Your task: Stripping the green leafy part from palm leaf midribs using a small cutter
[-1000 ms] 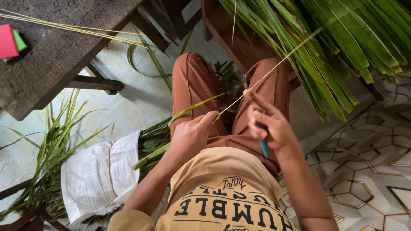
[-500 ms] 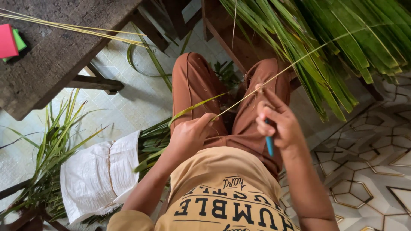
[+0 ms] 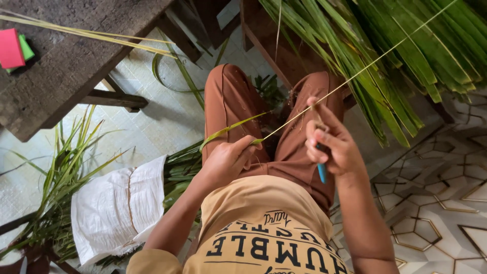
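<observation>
- The floor under the seated person is pale tile [image 3: 152, 127] on the left; on the right it changes to a tile with a raised geometric pattern of hexagons and gold-coloured lines [image 3: 431, 203].
- A dark, rough wooden bench [image 3: 66, 61] fills the upper left corner, with its legs and crossbar showing below its edge.
- On the bench's far left edge lies a small flat pink block [image 3: 10, 48] on top of a green one [image 3: 25, 49]; any print on them is too small to tell.
- Thin pale leaf ribs [image 3: 86, 34] lie across the bench top and stick out past its edge.
- A white woven sack [image 3: 116, 208] lies on the floor at lower left, wrapped around a bundle of green leaf strips [image 3: 180, 170].
- Loose narrow leaves [image 3: 66, 172] spread beside the sack.
- A thick heap of long green palm leaves [image 3: 406, 56] hangs over a wooden frame at upper right.
- The left hand [image 3: 228, 160] is closed, its thumb and fingers pinching the near end of a thin pale leaf rib [image 3: 355, 73], where a green leaf strip [image 3: 228, 129] curls away.
- The rib runs taut from that pinch, over the lap, up to the right across the leaf heap.
- The right hand [image 3: 332, 144] is closed round a blue-handled tool [image 3: 321, 172], touching the rib partway along.
</observation>
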